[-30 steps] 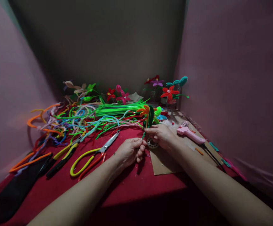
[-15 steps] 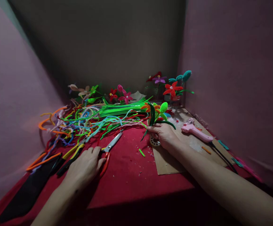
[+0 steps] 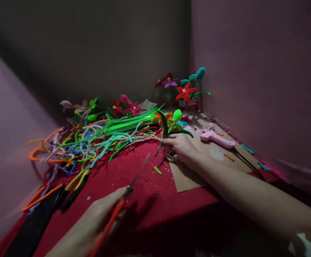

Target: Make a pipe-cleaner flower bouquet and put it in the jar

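My left hand (image 3: 103,214) is closed round a pair of scissors (image 3: 109,221) with orange-red handles, lifted above the red cloth with the blades pointing up and away. My right hand (image 3: 181,144) pinches the stem of a pipe-cleaner flower (image 3: 168,123) with an orange bloom, a bright green bud and dark green leaves. Its lower stem end sticks out below my fingers. Under that hand lies a pale round piece with holes (image 3: 171,155), partly hidden. A short green pipe-cleaner scrap (image 3: 157,170) rests on the cloth between the hands.
Tangled pipe cleaners (image 3: 91,139) spread across the left and middle. Yellow-and-black pliers (image 3: 75,189) lie by a black pouch (image 3: 37,225). A pink glue gun (image 3: 217,138) with a cord rests on a cardboard sheet (image 3: 187,180). Finished flowers (image 3: 186,91) stand along the back.
My left hand has taken hold of the scissors and raised them off the cloth, nearer to me. My right hand still holds the flower. The view has shifted a little to the right.
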Demonstrator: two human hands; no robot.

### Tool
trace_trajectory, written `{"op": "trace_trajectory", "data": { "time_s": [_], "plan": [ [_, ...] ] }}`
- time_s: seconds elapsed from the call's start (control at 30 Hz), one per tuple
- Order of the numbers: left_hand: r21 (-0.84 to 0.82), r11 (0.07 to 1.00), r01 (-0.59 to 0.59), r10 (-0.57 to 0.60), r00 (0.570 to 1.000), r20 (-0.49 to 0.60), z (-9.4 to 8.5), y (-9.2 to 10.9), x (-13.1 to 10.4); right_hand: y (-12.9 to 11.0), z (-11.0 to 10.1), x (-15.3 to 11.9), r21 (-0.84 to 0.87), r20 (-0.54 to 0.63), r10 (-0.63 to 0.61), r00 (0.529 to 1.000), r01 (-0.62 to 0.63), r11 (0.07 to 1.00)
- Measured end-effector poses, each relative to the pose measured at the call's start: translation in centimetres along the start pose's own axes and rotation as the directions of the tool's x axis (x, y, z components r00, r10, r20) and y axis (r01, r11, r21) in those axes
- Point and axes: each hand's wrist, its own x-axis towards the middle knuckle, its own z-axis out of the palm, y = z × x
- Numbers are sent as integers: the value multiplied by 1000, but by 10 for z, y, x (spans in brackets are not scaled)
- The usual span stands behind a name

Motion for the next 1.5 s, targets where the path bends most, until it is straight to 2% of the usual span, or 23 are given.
{"op": "trace_trajectory", "data": {
  "time_s": [0.1, 0.2, 0.27, 0.33, 0.43, 0.53, 0.83, 1.1, 1.23, 1.4, 1.5],
  "plan": [
    [41, 999, -8, 4, 994, 111, 16, 12, 3, -1, 0, -3, -16, -14, 8, 1000, -8, 1000],
    [235, 971, -31, 1, 992, 126, 22, 16, 14, -2, 1, -5, -2, -17, 7, 1000, -7, 1000],
    [439, 898, -31, -25, 992, 121, 24, 19, 21, -2, 1, -5, 36, -35, 0, 999, 1, 999],
    [621, 783, -29, -77, 987, 142, 27, 24, 27, -2, 2, -3, 84, -42, -10, 999, 13, 996],
    [763, 645, -45, -121, 980, 161, 33, 32, 34, -1, 2, 0, 139, -31, -8, 999, 12, 990],
    [801, 597, -39, -107, 986, 127, 40, 38, 39, -1, 1, 1, 146, -44, 3, 999, 4, 989],
    [788, 613, -56, -57, 992, 115, 47, 37, 47, 0, 1, 3, 181, -61, 15, 998, -3, 984],
    [885, 465, -38, -73, 994, 81, 49, 33, 53, -2, 1, 2, 230, -30, -6, 1000, 13, 973],
    [896, 440, -67, -57, 993, 103, 49, 30, 52, -4, 2, 0, 221, -54, 14, 998, -1, 975],
    [889, 447, -103, -72, 986, 151, 39, 28, 41, -6, 3, -2, 229, 15, 51, 999, -54, 972],
    [904, 427, -23, -114, 990, 80, 23, 26, 33, -5, 3, 0, 218, -2, 44, 999, -43, 975]
  ]
}}
